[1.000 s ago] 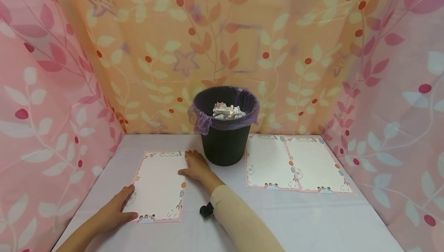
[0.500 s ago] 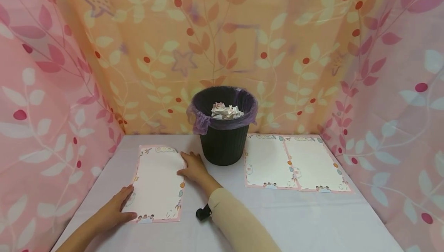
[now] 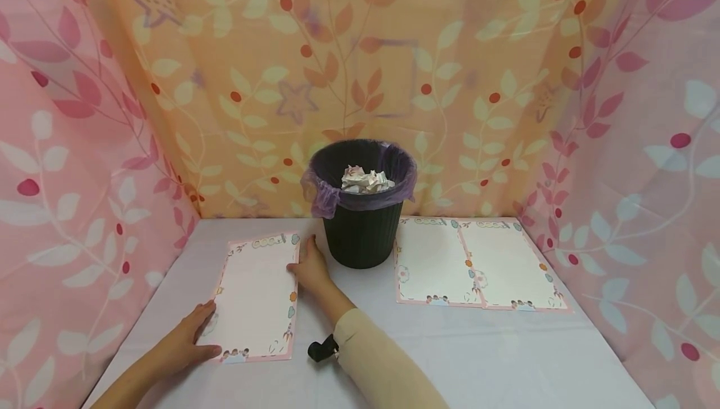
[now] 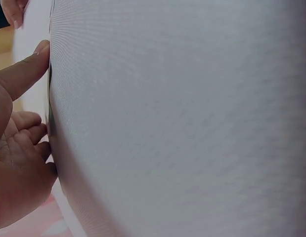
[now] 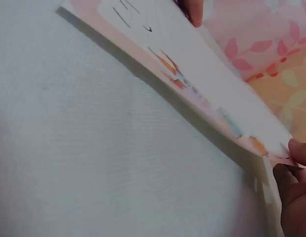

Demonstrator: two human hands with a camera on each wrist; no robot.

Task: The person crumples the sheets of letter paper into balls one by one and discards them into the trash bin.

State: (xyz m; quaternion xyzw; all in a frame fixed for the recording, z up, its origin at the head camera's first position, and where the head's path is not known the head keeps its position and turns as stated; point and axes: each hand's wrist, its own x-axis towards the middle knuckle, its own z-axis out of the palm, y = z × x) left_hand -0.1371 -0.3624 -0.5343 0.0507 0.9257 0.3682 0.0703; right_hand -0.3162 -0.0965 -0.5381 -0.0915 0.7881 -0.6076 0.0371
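Note:
A white sheet of paper [image 3: 255, 302] with a pink, cartoon-printed border lies at the left of the table in the head view. My left hand [image 3: 188, 340] rests at its lower left edge, fingers extended and thumb on the corner. On the opposite side, my right hand [image 3: 312, 271] pinches the upper right edge, thumb above and fingers underneath. The right wrist view shows that edge of the paper [image 5: 217, 98] raised off the cloth, between thumb and fingers [image 5: 286, 177]. In the left wrist view, the left thumb [image 4: 29, 69] touches the paper's edge.
A black bin [image 3: 362, 237] with a purple liner [image 3: 326, 196] stands at the back centre, crumpled paper [image 3: 365, 179] inside. Right of it, two similar sheets [image 3: 433, 265] lie slightly overlapping. Patterned curtains [image 3: 360, 52] enclose the white-covered table [image 3: 484, 359] on three sides.
The sheet's top right corner, bent at half a second ago, is now spread out and lifted. My right fingers have slid off the corner to the right edge. The left hand stays put.

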